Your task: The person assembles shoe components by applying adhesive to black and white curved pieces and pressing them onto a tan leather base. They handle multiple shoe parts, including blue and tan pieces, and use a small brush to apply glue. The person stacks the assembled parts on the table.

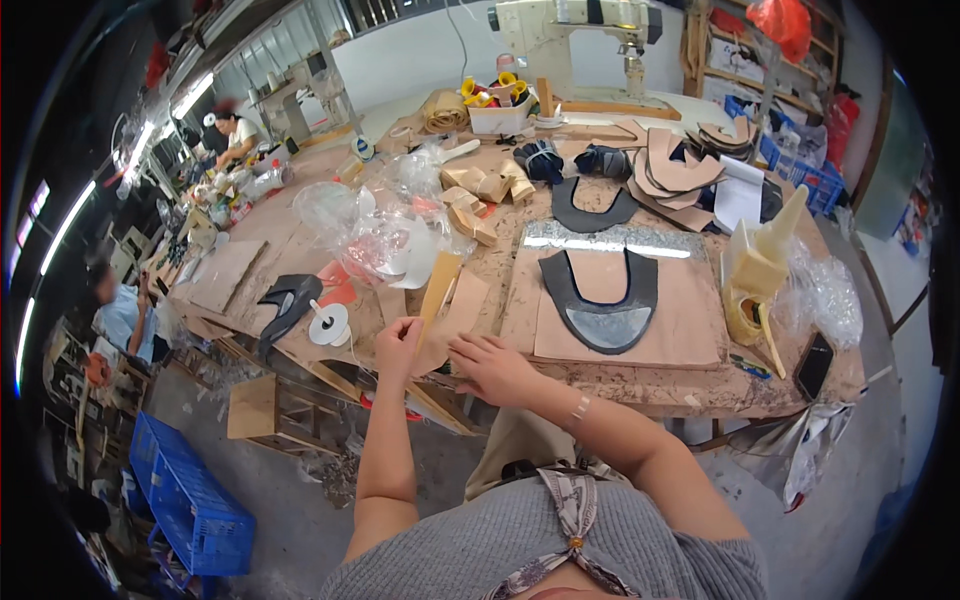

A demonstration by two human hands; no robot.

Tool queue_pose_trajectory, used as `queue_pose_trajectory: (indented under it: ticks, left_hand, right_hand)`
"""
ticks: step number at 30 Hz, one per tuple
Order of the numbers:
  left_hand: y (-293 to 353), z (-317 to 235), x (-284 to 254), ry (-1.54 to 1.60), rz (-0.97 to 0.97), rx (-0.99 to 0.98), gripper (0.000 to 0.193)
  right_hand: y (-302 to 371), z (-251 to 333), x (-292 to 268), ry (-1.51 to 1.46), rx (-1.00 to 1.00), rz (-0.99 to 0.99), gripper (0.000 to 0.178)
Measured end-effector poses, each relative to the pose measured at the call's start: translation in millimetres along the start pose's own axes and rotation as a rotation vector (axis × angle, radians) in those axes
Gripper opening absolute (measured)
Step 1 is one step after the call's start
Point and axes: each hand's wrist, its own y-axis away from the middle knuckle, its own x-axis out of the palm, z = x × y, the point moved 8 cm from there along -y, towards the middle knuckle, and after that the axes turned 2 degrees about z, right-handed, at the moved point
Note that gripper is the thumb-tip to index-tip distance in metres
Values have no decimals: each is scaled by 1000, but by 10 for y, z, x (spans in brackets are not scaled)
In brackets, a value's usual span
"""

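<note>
My left hand (400, 345) is closed, its thumb and fingers pinching the lower end of a flat tan strip (439, 288). That strip slants up and away over the table. My right hand (490, 366) lies palm down by the near table edge, fingers stretched out over a brown sheet piece (432, 354). To its right, a dark U-shaped shoe upper (605, 332) with a grey toe area rests on a tan sheet (690, 338). A second dark U-shaped piece (592, 222) lies farther back.
A white spool (329, 325) and dark shoe piece (291, 300) lie left. Clear plastic bags (375, 240) crowd the middle. At right are a yellowish glue container (750, 272) and phone (815, 365). A sewing machine (580, 40) stands behind; two people work far left.
</note>
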Motion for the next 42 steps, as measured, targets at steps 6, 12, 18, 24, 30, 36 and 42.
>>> queue_pose_trajectory:
  ticks: [6, 12, 18, 24, 30, 36, 42]
  left_hand:
    - [697, -916, -500, -136, -286, 423, 15]
    - [1079, -1064, 230, -288, -132, 615, 28]
    - [1319, -602, 214, -525, -274, 580, 72]
    - [863, -9, 268, -1026, -3, 332, 73]
    - [1090, -843, 771, -199, 424, 391, 70]
    - [548, -1592, 1762, 916, 544, -111, 43]
    - [-11, -1654, 2171, 324, 460, 208, 24]
  right_hand:
    - [-251, -75, 428, -222, 193, 79, 71]
    - [-249, 39, 251, -1115, 584, 52, 51]
    - [-48, -410, 491, -1528, 937, -199, 34]
    - [-388, -333, -813, -1087, 464, -438, 29]
    - [-14, -436, -1827, -1295, 494, -317, 39]
    - [584, -979, -1946, -794, 573, -53, 35]
    - [942, -1741, -2232, -865, 760, -489, 32]
